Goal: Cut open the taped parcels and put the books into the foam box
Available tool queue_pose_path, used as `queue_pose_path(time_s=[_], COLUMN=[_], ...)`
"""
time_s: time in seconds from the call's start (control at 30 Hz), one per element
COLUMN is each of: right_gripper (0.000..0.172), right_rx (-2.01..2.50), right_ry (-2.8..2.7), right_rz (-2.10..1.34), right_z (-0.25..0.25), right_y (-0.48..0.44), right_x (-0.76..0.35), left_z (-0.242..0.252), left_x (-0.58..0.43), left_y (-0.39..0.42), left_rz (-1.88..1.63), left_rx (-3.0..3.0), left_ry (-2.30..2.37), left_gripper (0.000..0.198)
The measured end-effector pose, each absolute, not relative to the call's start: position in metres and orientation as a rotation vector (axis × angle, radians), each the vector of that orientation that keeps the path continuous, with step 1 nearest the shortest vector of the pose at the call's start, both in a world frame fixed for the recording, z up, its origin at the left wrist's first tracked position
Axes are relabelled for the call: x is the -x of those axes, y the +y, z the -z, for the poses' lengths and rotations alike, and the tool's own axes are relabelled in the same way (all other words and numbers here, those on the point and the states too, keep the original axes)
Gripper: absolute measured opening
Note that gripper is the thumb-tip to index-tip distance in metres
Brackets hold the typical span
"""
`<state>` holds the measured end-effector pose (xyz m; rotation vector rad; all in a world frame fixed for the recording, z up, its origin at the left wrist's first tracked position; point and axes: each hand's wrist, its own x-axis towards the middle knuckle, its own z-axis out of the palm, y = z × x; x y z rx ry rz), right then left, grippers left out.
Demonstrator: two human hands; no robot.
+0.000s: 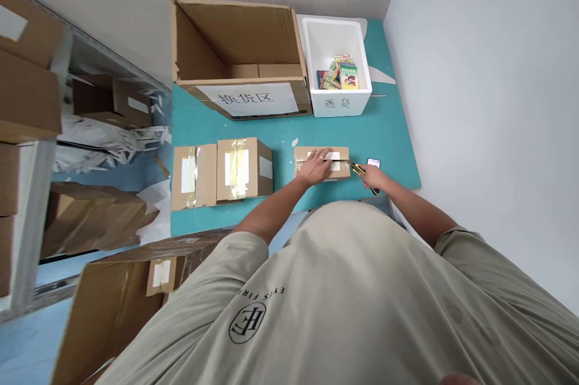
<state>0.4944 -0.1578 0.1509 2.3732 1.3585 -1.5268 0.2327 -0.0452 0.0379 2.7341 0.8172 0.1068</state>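
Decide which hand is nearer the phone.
Right hand, gripping a knife, is nearer, just below the phone. Left hand is farther left, resting on a box.

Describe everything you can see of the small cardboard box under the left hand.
The small cardboard box is brown, closed and lying flat on the teal tabletop. A seam runs lengthwise across its top, with a white label and what looks like clear tape over it. The left hand presses down on top, while the tip of the yellow-and-black utility knife, held in the right hand, reaches the seam at the box's right end.
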Motion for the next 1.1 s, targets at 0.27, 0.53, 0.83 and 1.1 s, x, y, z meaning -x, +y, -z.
queue_pose_path(time_s=[0.27, 0.53, 0.83, 1.1], right_gripper=[0.047, 0.045, 0.047, 0.043], right_rx=[-2.367, -2.341, -2.288, -2.261], right_ry=[1.427, 1.421, 1.46, 1.476], right_rz=[1.448, 1.424, 1.344, 1.437], right_z=[-0.147, -0.138, -0.146, -0.148], right_y=[-0.148, -0.148, -0.151, -0.156], right_x=[-0.494, -0.496, -0.498, -0.502], left_z=[-0.037, -0.031, -0.031, -0.03], left_x=[-0.24, -0.241, -0.241, -0.239], left_y=[-0.07, -0.073, -0.075, -0.077], left_rz=[-0.081, -0.11, -0.136, -0.147], left_rx=[-2.622, -2.601, -2.602, -2.596], left_ry=[0.983, 0.989, 0.98, 0.946], left_gripper=[0.066, 0.064, 0.066, 0.07])
